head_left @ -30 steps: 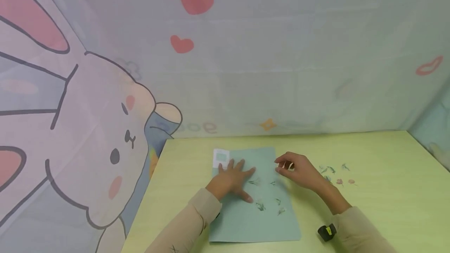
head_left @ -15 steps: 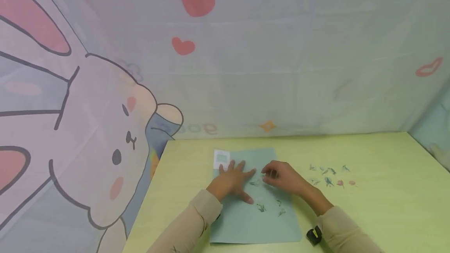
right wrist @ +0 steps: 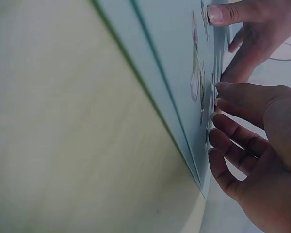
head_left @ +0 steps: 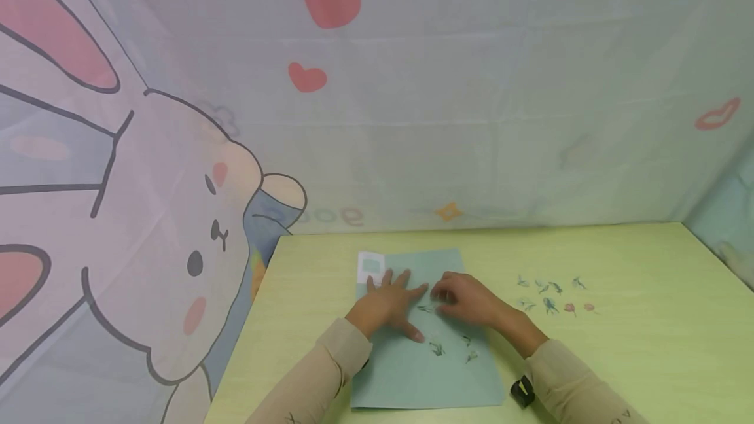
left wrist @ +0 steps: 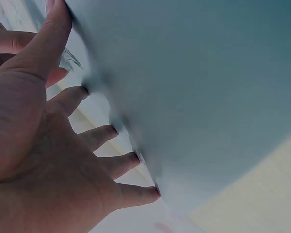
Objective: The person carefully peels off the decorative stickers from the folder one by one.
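Observation:
My left hand (head_left: 387, 305) lies spread on a pale blue-green paper sheet (head_left: 424, 385), its fingertips pressing the surface. My right hand (head_left: 468, 300) is over the upper right of the sheet, fingers bent and fingertips right at the paper, beside a small green sprig cutout (head_left: 425, 309). In the right wrist view its thumb (right wrist: 242, 92) and fingers come close together at the sheet; I cannot tell whether they pinch a small cutout. A leafy cutout (head_left: 436, 349) lies below my left thumb, with two more small sprigs (head_left: 469, 348) to its right.
Several flower and leaf cutouts (head_left: 550, 306) lie on the yellow-green table (head_left: 636, 345) to the right, two of them pink flowers (head_left: 569, 308). A white label (head_left: 371, 267) is at the sheet's upper left corner. A cloth backdrop (head_left: 471, 84) with a cartoon rabbit stands behind.
My right hand has moved left from the sheet's right edge to beside the sprig near my left hand, and lower onto the paper. My left hand has stayed in place.

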`<control>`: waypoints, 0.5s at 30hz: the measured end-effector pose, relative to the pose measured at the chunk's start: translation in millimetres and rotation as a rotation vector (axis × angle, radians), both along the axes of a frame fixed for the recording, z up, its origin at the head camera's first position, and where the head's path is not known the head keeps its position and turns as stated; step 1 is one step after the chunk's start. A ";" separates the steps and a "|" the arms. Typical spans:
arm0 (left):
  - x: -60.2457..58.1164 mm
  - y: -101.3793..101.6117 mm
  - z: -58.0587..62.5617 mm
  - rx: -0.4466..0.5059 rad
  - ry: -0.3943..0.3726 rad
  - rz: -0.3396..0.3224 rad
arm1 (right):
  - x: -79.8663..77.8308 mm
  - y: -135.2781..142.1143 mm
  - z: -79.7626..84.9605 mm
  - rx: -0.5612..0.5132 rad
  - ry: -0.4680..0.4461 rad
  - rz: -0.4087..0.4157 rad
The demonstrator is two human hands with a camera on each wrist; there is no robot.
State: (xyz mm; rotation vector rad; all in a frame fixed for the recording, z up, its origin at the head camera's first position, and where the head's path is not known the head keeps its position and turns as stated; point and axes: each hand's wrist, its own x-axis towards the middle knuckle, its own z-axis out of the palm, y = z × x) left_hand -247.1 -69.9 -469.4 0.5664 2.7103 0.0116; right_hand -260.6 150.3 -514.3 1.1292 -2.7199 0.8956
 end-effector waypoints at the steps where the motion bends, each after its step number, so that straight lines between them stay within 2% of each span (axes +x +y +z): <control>1: -0.1 -0.1 0.0 0.000 0.000 0.000 | 0.2 -0.9 0.6 0.007 0.003 0.002; 15: 1.4 -1.2 1.3 0.015 -0.005 0.005 | 0.6 -5.4 2.6 0.063 0.034 0.025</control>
